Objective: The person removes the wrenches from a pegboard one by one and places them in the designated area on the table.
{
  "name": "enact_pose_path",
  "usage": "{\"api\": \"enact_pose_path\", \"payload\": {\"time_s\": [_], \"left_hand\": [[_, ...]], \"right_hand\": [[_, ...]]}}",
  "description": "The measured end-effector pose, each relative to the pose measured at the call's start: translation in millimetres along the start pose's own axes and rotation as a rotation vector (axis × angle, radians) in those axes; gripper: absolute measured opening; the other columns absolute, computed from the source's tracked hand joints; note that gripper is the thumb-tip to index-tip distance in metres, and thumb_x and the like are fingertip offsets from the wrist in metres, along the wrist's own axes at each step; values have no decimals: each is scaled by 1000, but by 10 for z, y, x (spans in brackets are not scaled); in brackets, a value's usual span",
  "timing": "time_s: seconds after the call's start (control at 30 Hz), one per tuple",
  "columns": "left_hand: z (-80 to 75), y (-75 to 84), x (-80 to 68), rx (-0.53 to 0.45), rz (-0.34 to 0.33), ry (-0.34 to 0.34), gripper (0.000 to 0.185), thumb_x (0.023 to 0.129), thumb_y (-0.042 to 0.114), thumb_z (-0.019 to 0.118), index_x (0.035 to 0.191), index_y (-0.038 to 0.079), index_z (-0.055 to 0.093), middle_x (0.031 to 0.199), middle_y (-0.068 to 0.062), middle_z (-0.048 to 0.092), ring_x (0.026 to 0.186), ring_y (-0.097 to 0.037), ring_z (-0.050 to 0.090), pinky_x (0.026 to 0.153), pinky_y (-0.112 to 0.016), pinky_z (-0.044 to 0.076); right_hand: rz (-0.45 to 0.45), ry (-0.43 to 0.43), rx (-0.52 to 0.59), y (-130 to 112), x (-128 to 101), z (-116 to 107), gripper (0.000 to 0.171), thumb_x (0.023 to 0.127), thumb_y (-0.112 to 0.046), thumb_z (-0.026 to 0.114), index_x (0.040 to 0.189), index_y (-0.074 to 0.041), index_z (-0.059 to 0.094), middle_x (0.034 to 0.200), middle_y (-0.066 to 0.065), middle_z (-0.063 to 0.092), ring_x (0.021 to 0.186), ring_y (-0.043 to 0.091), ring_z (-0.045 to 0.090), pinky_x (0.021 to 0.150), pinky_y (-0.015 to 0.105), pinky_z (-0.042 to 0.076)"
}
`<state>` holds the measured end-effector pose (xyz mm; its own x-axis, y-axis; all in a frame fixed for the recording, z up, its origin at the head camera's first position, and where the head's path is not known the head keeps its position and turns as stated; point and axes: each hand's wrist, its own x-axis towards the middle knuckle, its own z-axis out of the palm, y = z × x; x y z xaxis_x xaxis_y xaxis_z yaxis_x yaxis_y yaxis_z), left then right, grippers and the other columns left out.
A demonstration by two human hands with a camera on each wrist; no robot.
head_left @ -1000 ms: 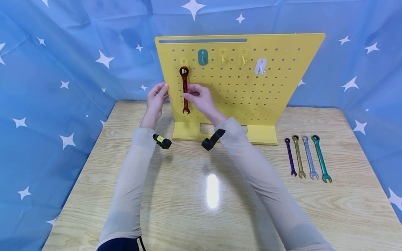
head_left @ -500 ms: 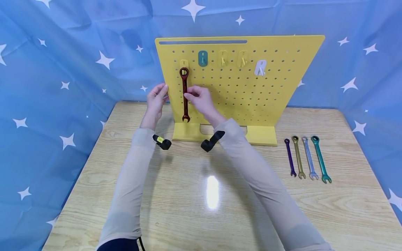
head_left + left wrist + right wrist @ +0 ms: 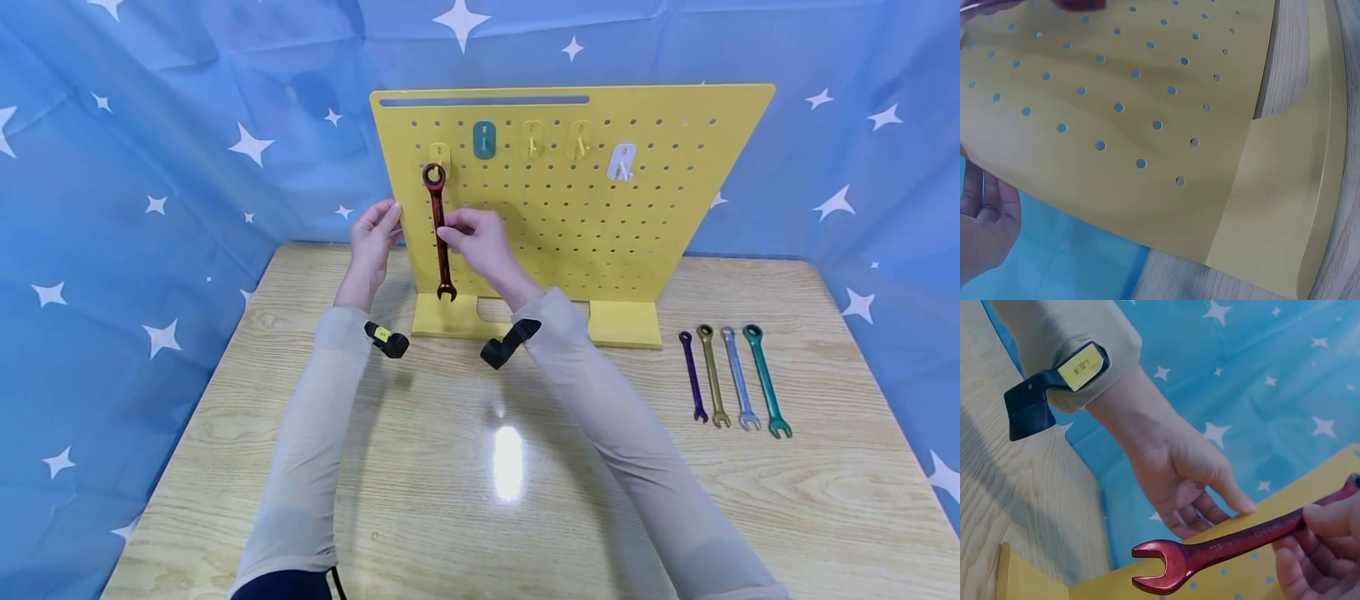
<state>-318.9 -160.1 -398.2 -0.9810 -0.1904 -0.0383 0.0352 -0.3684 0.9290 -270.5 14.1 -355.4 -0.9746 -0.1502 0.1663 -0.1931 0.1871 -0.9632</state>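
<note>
A dark red combination wrench (image 3: 441, 233) stands nearly upright before the yellow pegboard (image 3: 585, 200). My right hand (image 3: 480, 237) pinches its shaft between thumb and fingers. The wrench's ring end overlaps the leftmost yellow hook (image 3: 440, 153) in the head view, and its open end points down. In the right wrist view the open jaw of the red wrench (image 3: 1222, 549) shows large, away from the fingers. My left hand (image 3: 372, 237) grips the board's left edge, thumb on the near side and fingers behind it, as the left hand (image 3: 1179, 465) also shows in the right wrist view.
Along the board's upper part sit a teal hook (image 3: 484, 140), two more yellow hooks (image 3: 533, 140) and a white hook (image 3: 622, 162). Right of the board lie purple (image 3: 693, 379), gold (image 3: 713, 379), light blue (image 3: 740, 379) and teal (image 3: 767, 383) wrenches on the wooden table (image 3: 435, 517).
The red wrench's open end has moved lower in the head view, and its ring end has shifted slightly left. My right hand has come down a little with it; the left hand stays put.
</note>
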Motion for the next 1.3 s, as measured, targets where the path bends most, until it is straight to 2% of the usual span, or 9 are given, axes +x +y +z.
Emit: {"api": "enact_pose_path", "payload": {"time_s": [0.27,0.43,0.53,0.87,1.17,1.3], "left_hand": [[-3,3,0,10,-5,-3,7,89,10,63,83,12,65,79,-1,63,71,-12,60,68,-24,51],[-1,6,2,21,-1,-4,5,90,11,64,85,11,65,79,0,63,72,-12,60,69,-24,50],[1,5,5,20,-1,-4,5,90,11,64,85,11,66,79,0,63,71,-12,60,69,-25,50],[-1,9,3,26,-6,2,7,89,10,64,83,13,65,80,0,62,71,-11,59,68,-24,50],[2,5,4,17,-3,-4,9,90,9,63,82,14,65,79,0,62,70,-11,59,67,-23,50],[-1,-1,4,20,4,-11,9,90,9,63,83,13,65,79,0,62,71,-11,59,67,-23,50]], "right_hand": [[27,-12,57,-80,-51,-16,12,88,-1,64,95,8,67,79,7,63,66,13,55,66,26,51],[13,-16,78,-130,-92,-48,12,88,0,63,95,10,66,80,7,64,70,20,57,69,31,53],[3,-16,83,-148,-116,-73,12,88,1,63,95,11,66,79,6,64,68,19,56,68,32,53],[-28,-21,97,-163,-236,-232,12,87,4,63,94,13,64,72,2,61,64,13,55,64,24,51],[-39,-23,105,-161,-338,-420,13,87,3,62,96,13,64,78,4,64,64,9,55,64,22,50],[-34,-19,102,-143,-375,-507,13,87,4,62,96,14,63,79,6,65,66,12,56,65,22,51]]}}
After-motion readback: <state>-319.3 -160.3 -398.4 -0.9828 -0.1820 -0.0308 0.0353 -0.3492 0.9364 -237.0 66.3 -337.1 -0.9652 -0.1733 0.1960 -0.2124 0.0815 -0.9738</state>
